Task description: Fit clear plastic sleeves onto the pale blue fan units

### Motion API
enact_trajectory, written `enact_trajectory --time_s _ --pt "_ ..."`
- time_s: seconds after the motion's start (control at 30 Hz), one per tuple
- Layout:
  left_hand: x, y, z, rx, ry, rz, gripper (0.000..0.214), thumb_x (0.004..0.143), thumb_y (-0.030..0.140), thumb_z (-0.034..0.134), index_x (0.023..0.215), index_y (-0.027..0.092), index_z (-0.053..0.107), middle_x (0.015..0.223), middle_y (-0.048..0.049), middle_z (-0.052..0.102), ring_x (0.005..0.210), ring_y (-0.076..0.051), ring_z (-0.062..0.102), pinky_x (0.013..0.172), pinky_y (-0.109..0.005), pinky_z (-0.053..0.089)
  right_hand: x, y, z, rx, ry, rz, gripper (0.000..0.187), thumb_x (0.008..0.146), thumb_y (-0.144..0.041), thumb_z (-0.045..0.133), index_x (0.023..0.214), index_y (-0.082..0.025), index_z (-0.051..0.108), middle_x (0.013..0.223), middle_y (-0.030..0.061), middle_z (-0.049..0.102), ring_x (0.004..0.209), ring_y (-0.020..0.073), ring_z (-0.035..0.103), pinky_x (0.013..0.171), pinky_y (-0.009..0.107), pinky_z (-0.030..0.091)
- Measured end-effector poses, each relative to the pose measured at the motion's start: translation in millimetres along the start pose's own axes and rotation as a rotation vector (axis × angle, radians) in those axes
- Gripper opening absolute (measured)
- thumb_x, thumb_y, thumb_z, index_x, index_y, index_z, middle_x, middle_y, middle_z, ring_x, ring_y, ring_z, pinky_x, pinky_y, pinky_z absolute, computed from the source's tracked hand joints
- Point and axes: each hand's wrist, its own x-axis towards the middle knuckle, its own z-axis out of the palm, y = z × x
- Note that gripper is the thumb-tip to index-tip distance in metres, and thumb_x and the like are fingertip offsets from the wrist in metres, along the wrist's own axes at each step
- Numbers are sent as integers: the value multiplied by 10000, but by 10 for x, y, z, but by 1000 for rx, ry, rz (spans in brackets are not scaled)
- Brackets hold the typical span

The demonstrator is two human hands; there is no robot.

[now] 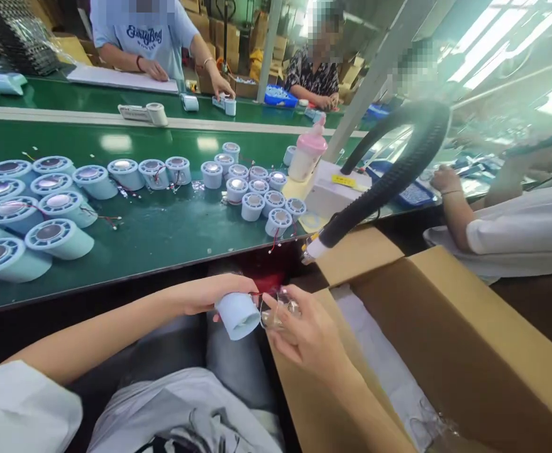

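My left hand [217,292] is closed round a light blue cylindrical housing [236,318], tilted so that its open end faces down and toward the right. A short red wire [256,294] shows at its upper edge. Just to the right, my right hand [314,330] has its fingers curled about a clear plastic piece [273,314], whose exact kind I cannot make out. This piece is beside the housing's rim; whether the two touch is hard to tell. Both hands are over my lap, in front of the bench edge.
Several similar housings with wires [59,236] stand on the green bench [163,233]. A pink-lidded bottle [308,154] and a black flexible hose [375,189] are at the right. An open cardboard box [446,314] holds clear plastic. Across the bench a person [139,50] handles a blue part.
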Motion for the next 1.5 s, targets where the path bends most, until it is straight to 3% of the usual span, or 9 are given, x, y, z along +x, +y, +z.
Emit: enact_trajectory --time_s 0.23,0.37,0.57,0.7,0.83,1.03,1.17,1.27,1.5 --pt "-89 -64 151 774 187 362 208 855 270 510 944 155 658 932 -51 598 867 -161 558 794 -263 441 107 -54 163 -28 -29 143 235 735 -90 645 921 -228 681 1217 107 542 1049 267 556 805 384 551" --pt "-113 -155 208 881 255 406 205 851 259 540 1001 187 661 967 -47 575 882 -159 561 804 -270 427 114 34 145 -4 -23 152 178 724 -55 652 767 -227 664 1197 77 572 1029 251 575 784 383 550" --pt "-74 -178 170 746 306 499 158 850 265 580 970 175 631 947 -29 583 880 -141 565 819 -256 434 116 23 87 261 -174 128 83 754 -192 720 747 -197 638 1180 77 577 1026 235 580 822 359 510" --pt "-14 -261 128 665 369 531 518 679 433 764 1108 198 594 1005 -42 569 925 -177 561 832 -302 464 110 -26 54 505 -36 312 212 893 -265 547 714 -187 629 1059 72 589 945 177 593 764 290 485" --pt "46 -395 81 722 297 591 633 601 456 808 1162 226 625 1110 -95 531 1053 -238 542 940 -400 450 100 -38 30 641 37 487 265 860 -267 559 621 -175 626 926 59 602 800 150 595 581 234 437" --pt "39 -427 101 446 103 519 696 676 309 787 1308 240 505 1272 -106 567 1147 -243 557 942 -366 484 106 49 33 940 132 651 310 801 -287 640 511 -182 604 928 54 692 867 194 656 747 305 502" --pt "-4 -381 154 96 74 369 637 714 244 753 1291 209 484 1281 -111 551 1098 -207 587 914 -335 509 40 96 37 944 63 447 130 727 -325 755 807 -226 729 1198 76 656 1123 274 604 945 420 488" --pt "-17 -375 172 -66 52 315 617 738 247 731 1294 217 467 1277 -116 542 1003 -189 614 799 -313 551 -46 88 41 580 24 197 354 720 -213 768 1063 -252 690 1312 85 586 1226 262 536 1049 430 424" --pt "-85 -330 145 151 28 373 747 686 248 779 1358 272 454 1331 -112 531 1118 -229 579 877 -324 514 -138 56 47 550 28 192 444 731 -265 773 1128 -244 576 1195 80 655 1157 267 594 962 413 520"
